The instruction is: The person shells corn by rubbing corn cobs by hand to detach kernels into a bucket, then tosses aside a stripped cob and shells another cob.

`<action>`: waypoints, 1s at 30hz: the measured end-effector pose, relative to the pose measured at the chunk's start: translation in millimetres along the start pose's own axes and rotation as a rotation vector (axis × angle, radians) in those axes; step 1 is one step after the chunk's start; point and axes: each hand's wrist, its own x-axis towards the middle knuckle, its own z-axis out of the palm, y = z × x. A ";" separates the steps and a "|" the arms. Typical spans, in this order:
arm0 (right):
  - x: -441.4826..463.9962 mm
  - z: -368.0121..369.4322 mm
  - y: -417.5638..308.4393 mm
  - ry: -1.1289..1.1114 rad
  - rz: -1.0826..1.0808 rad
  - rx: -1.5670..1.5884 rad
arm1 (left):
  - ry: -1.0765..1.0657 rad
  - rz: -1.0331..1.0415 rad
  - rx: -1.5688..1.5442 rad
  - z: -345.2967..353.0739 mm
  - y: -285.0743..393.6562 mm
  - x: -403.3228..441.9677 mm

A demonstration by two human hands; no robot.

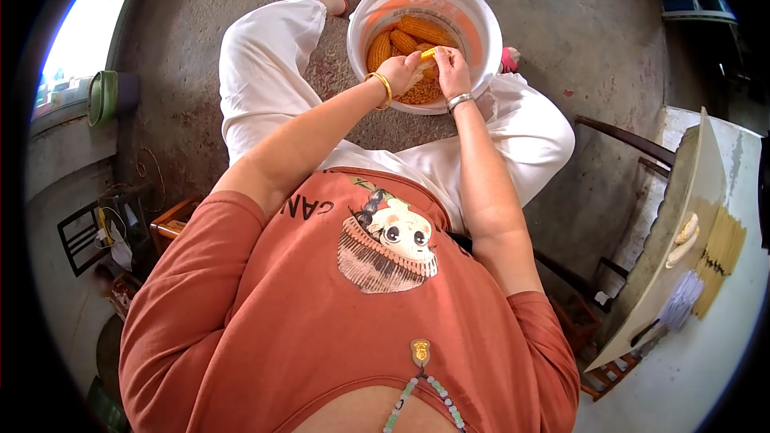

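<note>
Inside the bucket's (488, 32) rim we have our left hand (399, 72) and right hand (454, 72), both with fingers closed on one yellow ear of corn (429, 54) held above the contents. Below, we see whole ears (425, 30) toward the far and left edges, loose kernels (421, 95) by the near edge.

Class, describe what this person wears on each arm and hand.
Both arms have short, rust-red sleeves. A gold-coloured bangle circles the left wrist; a silver-coloured band circles the right. The left hand and right hand wear no gloves.
</note>
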 end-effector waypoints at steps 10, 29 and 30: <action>-2.0 -6.3 -8.9 -0.122 0.210 0.434 | -0.053 -0.128 -0.149 -7.3 12.1 -6.5; -2.0 -6.9 -14.1 -0.139 0.210 0.379 | 0.047 0.046 -0.047 1.5 -9.2 7.2; -2.2 -6.7 -17.8 -0.095 0.185 0.325 | 0.081 0.109 -0.024 2.7 -9.3 6.7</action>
